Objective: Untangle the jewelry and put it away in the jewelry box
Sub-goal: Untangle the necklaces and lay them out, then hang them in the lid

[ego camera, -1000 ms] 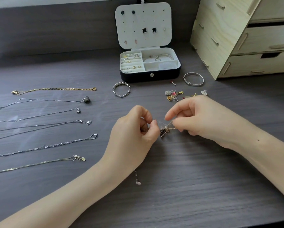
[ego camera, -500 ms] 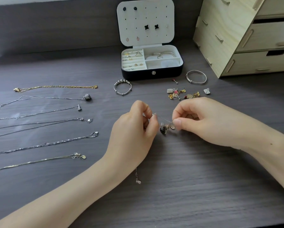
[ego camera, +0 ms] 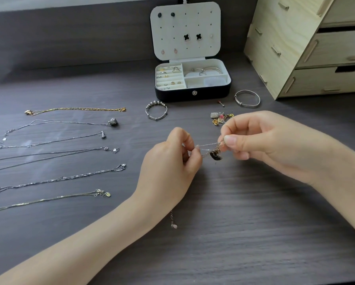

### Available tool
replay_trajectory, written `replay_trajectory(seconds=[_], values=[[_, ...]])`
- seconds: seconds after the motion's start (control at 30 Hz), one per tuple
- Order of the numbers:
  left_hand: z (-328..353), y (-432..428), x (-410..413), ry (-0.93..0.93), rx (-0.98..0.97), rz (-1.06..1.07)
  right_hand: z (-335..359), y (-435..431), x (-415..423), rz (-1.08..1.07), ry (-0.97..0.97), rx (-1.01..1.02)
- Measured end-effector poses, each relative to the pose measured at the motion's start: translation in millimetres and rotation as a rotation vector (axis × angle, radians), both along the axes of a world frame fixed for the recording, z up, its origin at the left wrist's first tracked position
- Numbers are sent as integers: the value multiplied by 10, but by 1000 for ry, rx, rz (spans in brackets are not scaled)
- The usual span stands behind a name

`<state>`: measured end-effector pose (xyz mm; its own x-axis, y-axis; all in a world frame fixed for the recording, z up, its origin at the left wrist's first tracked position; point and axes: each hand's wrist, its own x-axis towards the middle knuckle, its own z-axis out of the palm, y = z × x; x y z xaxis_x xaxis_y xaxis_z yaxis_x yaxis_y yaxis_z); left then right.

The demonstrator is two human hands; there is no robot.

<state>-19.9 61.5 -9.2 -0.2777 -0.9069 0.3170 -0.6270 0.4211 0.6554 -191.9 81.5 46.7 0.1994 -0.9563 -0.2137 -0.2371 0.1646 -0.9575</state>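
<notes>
A thin silver chain with a dark pendant [ego camera: 215, 155] is stretched between my two hands above the dark table. My left hand [ego camera: 170, 165] pinches one side of the chain, and its loose tail [ego camera: 173, 220] hangs below my wrist. My right hand [ego camera: 260, 140] pinches the other side, just above the pendant. The open jewelry box [ego camera: 193, 95] stands at the back centre, with rings and bangles in its compartments and earrings pinned to its lid [ego camera: 186, 30].
Several chains [ego camera: 69, 177] lie straightened in rows on the left. A beaded bangle [ego camera: 156, 112] and a plain silver bangle [ego camera: 247, 98] flank the box front. A small pile of charms [ego camera: 220, 118] sits behind my right hand. A wooden drawer unit [ego camera: 308, 46] stands back right.
My hands have drawn slightly apart, so the chain between them is now stretched into a short visible span. The pendant hangs nearer my right fingers.
</notes>
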Motion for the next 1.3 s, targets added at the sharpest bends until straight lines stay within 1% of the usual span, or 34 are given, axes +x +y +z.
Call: replay_trajectory(seconds=[0.07,0.17,0.27,0.43,0.6,0.73,0.83,0.93,1.03,1.2,1.3], values=[[19,-2,-4,35,8,22,-16,-12,4,-10,-42,22],[60,-6,-1,84,19,30,-40,-20,17,-9,-30,14],[88,-15,12,112,41,-6,-46,-21,28,-11,-50,25],[137,-45,-12,249,140,-75,-68,-45,25,-54,-139,84],[150,-33,-26,300,154,-108,-66,-57,7,-63,-192,95],[137,-53,-15,433,250,-153,-81,-62,3,-60,-234,86],[120,-65,-12,502,293,-184,-78,-62,-1,-41,-325,127],[114,-58,-13,483,279,-204,-63,-63,-5,-33,-430,177],[111,-21,-18,413,210,-218,-64,-77,-9,-60,-513,227],[128,34,-23,421,89,-200,-89,-95,-7,-111,-584,301],[125,29,-15,388,46,-176,-107,-94,-1,-132,-627,333]])
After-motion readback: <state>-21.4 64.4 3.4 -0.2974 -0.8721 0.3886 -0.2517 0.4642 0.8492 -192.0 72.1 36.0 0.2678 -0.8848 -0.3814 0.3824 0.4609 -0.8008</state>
